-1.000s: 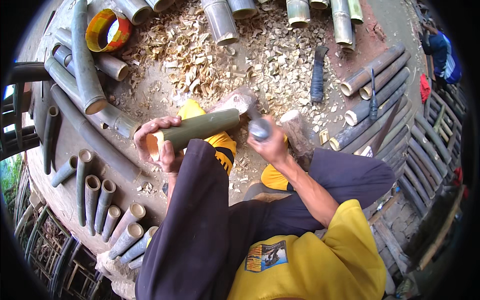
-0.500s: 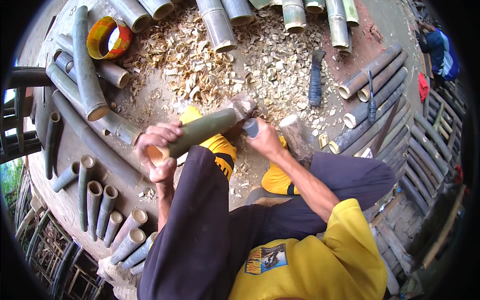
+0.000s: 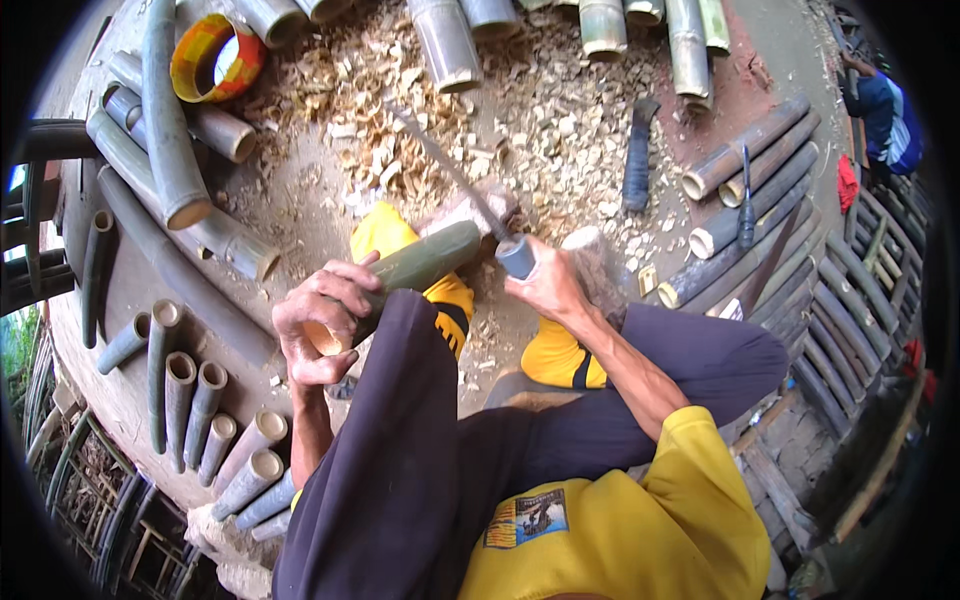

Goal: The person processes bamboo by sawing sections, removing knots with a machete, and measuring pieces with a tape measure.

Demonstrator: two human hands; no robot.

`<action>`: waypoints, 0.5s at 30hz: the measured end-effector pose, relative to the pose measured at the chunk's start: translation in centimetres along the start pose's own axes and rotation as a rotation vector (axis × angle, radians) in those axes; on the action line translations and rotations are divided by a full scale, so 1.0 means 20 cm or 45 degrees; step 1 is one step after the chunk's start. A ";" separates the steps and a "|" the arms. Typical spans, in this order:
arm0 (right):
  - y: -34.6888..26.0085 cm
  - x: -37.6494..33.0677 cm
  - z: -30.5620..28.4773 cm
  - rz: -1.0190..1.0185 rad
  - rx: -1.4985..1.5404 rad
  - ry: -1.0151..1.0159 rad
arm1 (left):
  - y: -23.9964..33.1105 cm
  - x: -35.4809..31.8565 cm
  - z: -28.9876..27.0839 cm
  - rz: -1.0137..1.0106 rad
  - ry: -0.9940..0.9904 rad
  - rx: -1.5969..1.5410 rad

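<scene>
Bamboo section (image 3: 425,265), green and short, lies slanted across the person's knee, its far end resting on a wooden chopping block (image 3: 470,210) among pale shavings (image 3: 520,130). The left hand (image 3: 320,320) has its fingers curled tight round the near open end, and the right hand (image 3: 545,285) grips a long knife (image 3: 450,175) raised above the far end. A glancing stroke could slide down the smooth skin toward the left hand or the yellow boot (image 3: 390,230) just beside it.

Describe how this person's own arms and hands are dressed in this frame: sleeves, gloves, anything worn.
Both hands are bare, no gloves: left hand, right hand. No watch or ring shows. The right forearm is uncovered up to a yellow sleeve pushed to about the elbow. The left forearm is bare where visible, mostly hidden behind a dark trouser leg.
</scene>
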State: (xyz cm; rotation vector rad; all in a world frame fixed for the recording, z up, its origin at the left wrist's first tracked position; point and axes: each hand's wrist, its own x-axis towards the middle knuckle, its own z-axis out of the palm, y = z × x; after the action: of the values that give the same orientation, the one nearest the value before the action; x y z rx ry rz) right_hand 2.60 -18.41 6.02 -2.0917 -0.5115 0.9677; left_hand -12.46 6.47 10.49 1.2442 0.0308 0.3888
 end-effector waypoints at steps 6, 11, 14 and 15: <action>0.12 0.00 0.08 0.061 0.038 0.013 | 0.02 0.06 0.02 0.021 -0.127 0.108; 0.06 0.03 0.01 -0.031 -0.068 -0.016 | 0.03 0.12 0.08 -0.009 0.166 0.016; -0.14 -0.05 -0.05 -0.174 0.028 0.149 | 0.01 0.09 0.07 0.077 0.178 0.121; -0.16 -0.07 -0.04 -0.319 0.070 0.307 | 0.02 0.09 0.07 0.086 0.177 0.188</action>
State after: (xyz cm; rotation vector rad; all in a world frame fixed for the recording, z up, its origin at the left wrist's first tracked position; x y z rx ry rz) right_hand 2.19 -17.67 9.60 -2.0025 -0.5969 0.5716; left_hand -10.53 5.78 11.70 1.3643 0.1385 0.5386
